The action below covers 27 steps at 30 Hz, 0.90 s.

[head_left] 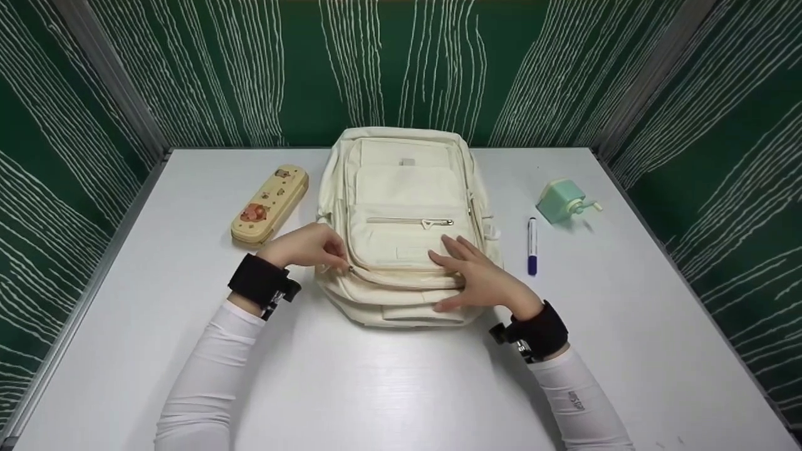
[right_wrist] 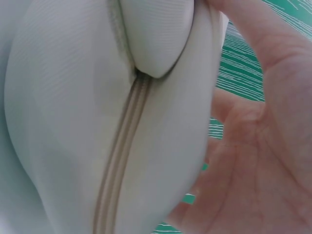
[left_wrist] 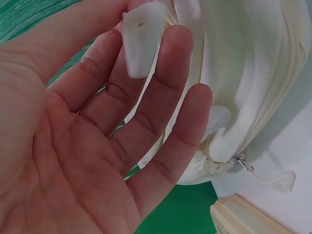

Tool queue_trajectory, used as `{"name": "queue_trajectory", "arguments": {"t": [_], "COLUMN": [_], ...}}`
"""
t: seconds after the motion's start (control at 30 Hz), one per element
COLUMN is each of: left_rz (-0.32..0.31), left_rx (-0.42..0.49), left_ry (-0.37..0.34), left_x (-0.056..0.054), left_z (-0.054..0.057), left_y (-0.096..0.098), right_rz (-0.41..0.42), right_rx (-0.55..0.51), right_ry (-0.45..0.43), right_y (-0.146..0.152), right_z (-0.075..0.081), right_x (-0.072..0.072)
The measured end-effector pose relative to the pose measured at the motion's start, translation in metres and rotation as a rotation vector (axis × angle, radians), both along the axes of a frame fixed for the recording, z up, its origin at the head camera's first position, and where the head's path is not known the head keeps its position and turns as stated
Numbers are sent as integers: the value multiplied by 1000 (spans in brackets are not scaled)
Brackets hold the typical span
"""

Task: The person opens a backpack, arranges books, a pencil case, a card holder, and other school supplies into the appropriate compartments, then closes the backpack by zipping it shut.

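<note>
On table (head_left: 382, 401), cream zippered backpack (head_left: 401, 238).

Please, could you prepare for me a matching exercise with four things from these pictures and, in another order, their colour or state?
1. Left hand
2. Pencil case
3. Marker
4. Crank device

A. mint green
B. yellow with printed pictures
C. holding a zip pull of the backpack
D. white with a dark purple end

Pairs: 1-C, 2-B, 3-D, 4-A
</note>
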State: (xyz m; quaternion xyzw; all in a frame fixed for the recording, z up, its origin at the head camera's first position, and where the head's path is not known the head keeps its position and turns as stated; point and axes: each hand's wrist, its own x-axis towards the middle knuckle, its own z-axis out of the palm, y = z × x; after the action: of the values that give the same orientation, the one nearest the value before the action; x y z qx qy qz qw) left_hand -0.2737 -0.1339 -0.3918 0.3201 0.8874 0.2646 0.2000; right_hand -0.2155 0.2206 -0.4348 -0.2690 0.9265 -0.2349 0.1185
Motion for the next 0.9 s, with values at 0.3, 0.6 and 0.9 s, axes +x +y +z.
{"name": "queue_trajectory", "arguments": {"t": [0.3, 0.6, 0.9], "left_rz": [62, 267, 331], "left_rx": [-160, -237, -294], "left_ry": [91, 250, 535], "left_x": [-10, -16, -25], "left_z": [5, 1, -9], "left_y": [2, 8, 24], "right_rz": [2, 4, 9], "right_rx": [-4, -7, -14], "right_ry": [-4, 3, 12], "right_y": [0, 0, 0], "right_z": [-1, 1, 1], "right_x": [0, 0, 1]}}
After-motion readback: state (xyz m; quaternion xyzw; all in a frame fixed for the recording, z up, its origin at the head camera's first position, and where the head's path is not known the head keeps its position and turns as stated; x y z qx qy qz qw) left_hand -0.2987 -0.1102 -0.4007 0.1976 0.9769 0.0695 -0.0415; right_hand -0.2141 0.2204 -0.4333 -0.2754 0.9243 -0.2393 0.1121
